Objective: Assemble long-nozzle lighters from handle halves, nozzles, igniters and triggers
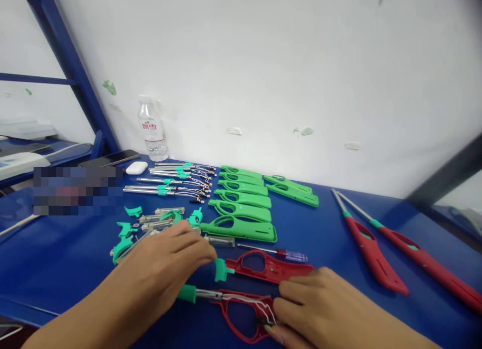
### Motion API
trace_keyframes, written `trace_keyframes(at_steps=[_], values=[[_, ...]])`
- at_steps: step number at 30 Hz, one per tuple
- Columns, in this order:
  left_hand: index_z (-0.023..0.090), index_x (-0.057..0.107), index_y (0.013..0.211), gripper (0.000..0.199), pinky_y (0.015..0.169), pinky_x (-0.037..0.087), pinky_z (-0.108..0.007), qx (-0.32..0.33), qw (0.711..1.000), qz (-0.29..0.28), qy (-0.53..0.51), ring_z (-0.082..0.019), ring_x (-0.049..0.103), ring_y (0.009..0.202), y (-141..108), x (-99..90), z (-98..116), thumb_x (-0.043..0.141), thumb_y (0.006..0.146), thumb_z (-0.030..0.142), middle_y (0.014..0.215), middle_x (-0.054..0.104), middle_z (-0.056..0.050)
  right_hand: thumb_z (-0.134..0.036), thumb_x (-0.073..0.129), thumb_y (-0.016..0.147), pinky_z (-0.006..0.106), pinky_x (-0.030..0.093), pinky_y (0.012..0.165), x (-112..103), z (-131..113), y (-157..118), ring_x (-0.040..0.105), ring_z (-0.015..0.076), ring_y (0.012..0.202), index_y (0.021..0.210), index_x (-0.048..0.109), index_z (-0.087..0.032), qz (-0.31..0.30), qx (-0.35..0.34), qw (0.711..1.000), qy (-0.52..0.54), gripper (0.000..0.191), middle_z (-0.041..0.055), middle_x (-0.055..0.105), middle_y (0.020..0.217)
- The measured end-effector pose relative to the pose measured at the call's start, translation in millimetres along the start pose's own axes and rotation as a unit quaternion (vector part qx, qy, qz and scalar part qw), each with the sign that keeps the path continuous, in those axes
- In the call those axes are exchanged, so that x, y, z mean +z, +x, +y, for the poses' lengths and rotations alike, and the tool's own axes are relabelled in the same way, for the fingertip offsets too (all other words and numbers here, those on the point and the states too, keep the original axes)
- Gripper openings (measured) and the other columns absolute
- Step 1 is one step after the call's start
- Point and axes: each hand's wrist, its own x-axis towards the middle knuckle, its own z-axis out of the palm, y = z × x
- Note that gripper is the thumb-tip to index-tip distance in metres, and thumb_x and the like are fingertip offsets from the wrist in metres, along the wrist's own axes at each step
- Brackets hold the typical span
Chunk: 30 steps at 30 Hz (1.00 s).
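My left hand (173,263) has its fingers closed, their tips at the edge of a small teal trigger piece (222,271); the grip itself is partly hidden. Below that hand lies a metal lighter tube with a green collar (187,293), set in the nose of a red lighter casing half (235,321). My right hand (316,306) grips the wide end of this casing half, fingertips by the white wires (259,304) and a black connector (262,321). Behind it is a second red casing half (278,268), its far end close to my right knuckles.
Several green casing halves (241,228) lie in a column. Left of them are metal tubes with wires (165,181), teal triggers (126,229) and clear fuel tanks (220,241). A screwdriver (291,255) lies mid-table. Two red lighters (372,253) are rightward; a bottle (151,130) stands at the wall.
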Motion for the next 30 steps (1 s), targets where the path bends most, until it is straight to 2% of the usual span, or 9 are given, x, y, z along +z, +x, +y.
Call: trace_keyframes(at_steps=[3, 7, 10, 13, 16, 20, 23, 26, 30], values=[[0.029, 0.078, 0.116, 0.043, 0.086, 0.060, -0.025, 0.000, 1.000, 0.012, -0.028, -0.015, 0.077, 0.089, 3.3, -6.4, 18.1, 0.043, 0.124, 0.006, 0.102, 0.085, 0.006, -0.031, 0.072, 0.123, 0.036, 0.047, 0.073, -0.9, 0.6, 0.9, 0.082, 0.0159, 0.083, 0.101, 0.076, -0.025, -0.001, -0.002, 1.000, -0.004, 0.023, -0.0048, 0.086, 0.096], [0.032, 0.078, 0.120, 0.043, 0.085, 0.060, -0.022, -0.005, 0.998, 0.001, -0.057, -0.013, 0.078, 0.086, -0.6, 0.0, 30.7, 0.041, 0.126, 0.011, 0.102, 0.084, 0.005, -0.030, 0.077, 0.121, 0.036, 0.047, 0.073, -1.2, -0.3, 0.2, 0.082, 0.0159, 0.082, 0.102, 0.077, -0.024, -0.001, 0.005, 1.000, -0.001, 0.019, -0.0050, 0.086, 0.097], [0.030, 0.077, 0.123, 0.039, 0.077, 0.060, -0.024, 0.003, 0.999, -0.023, -0.048, -0.016, 0.076, 0.085, -5.7, 8.6, 33.2, 0.041, 0.126, 0.015, 0.103, 0.084, 0.003, -0.028, 0.082, 0.117, 0.036, 0.047, 0.074, -1.5, -0.9, 0.0, 0.082, 0.0159, 0.083, 0.103, 0.079, -0.024, 0.005, 0.007, 1.000, 0.006, 0.015, -0.0063, 0.086, 0.096], [0.027, 0.076, 0.123, 0.040, 0.076, 0.059, -0.028, 0.013, 0.999, -0.044, -0.019, -0.019, 0.076, 0.090, -9.9, 14.7, 35.4, 0.040, 0.123, 0.008, 0.106, 0.084, 0.000, -0.028, 0.084, 0.115, 0.037, 0.046, 0.072, -1.7, -0.4, 0.9, 0.080, 0.0156, 0.078, 0.101, 0.078, -0.025, 0.012, 0.006, 1.000, 0.006, 0.016, -0.0074, 0.084, 0.093], [0.026, 0.076, 0.120, 0.037, 0.073, 0.058, -0.030, 0.012, 0.999, -0.046, -0.002, -0.020, 0.074, 0.088, -13.0, 18.9, 37.4, 0.044, 0.122, 0.008, 0.104, 0.083, 0.000, -0.027, 0.083, 0.116, 0.037, 0.046, 0.073, -1.8, -0.6, 1.7, 0.081, 0.0156, 0.082, 0.103, 0.079, -0.024, 0.002, 0.005, 1.000, 0.010, 0.014, -0.0068, 0.085, 0.096], [0.027, 0.077, 0.120, 0.023, 0.070, 0.056, -0.027, 0.004, 0.999, -0.037, 0.000, -0.021, 0.071, 0.087, -13.3, 23.8, 39.8, 0.057, 0.121, 0.015, 0.103, 0.081, -0.002, -0.028, 0.082, 0.117, 0.037, 0.047, 0.074, -1.6, -1.4, 2.2, 0.081, 0.0157, 0.083, 0.104, 0.079, -0.024, -0.010, 0.012, 1.000, 0.011, 0.014, -0.0062, 0.085, 0.097], [0.029, 0.080, 0.122, 0.010, 0.072, 0.060, -0.024, -0.005, 0.999, -0.026, 0.024, -0.023, 0.069, 0.091, -9.4, 27.7, 42.9, 0.072, 0.118, 0.028, 0.102, 0.079, -0.006, -0.028, 0.082, 0.117, 0.037, 0.047, 0.074, -1.5, -0.9, 2.5, 0.081, 0.0158, 0.083, 0.103, 0.079, -0.024, -0.011, 0.011, 1.000, 0.010, 0.015, -0.0062, 0.086, 0.096], [0.031, 0.082, 0.124, 0.013, 0.077, 0.064, -0.026, -0.010, 0.999, -0.023, 0.035, -0.025, 0.069, 0.095, -5.1, 31.4, 45.8, 0.074, 0.117, 0.038, 0.104, 0.077, -0.008, -0.029, 0.079, 0.118, 0.037, 0.045, 0.071, -2.1, 0.1, 2.5, 0.079, 0.0158, 0.079, 0.102, 0.079, -0.024, -0.005, 0.004, 1.000, 0.004, 0.017, -0.0055, 0.085, 0.095], [0.031, 0.082, 0.124, 0.013, 0.078, 0.065, -0.026, -0.010, 0.999, -0.022, 0.033, -0.025, 0.069, 0.098, -5.5, 33.4, 46.5, 0.075, 0.117, 0.039, 0.106, 0.077, -0.008, -0.031, 0.076, 0.120, 0.036, 0.047, 0.073, -2.9, -0.2, 0.4, 0.081, 0.0163, 0.082, 0.103, 0.080, -0.024, -0.008, 0.006, 1.000, 0.001, 0.018, -0.0044, 0.086, 0.096]])
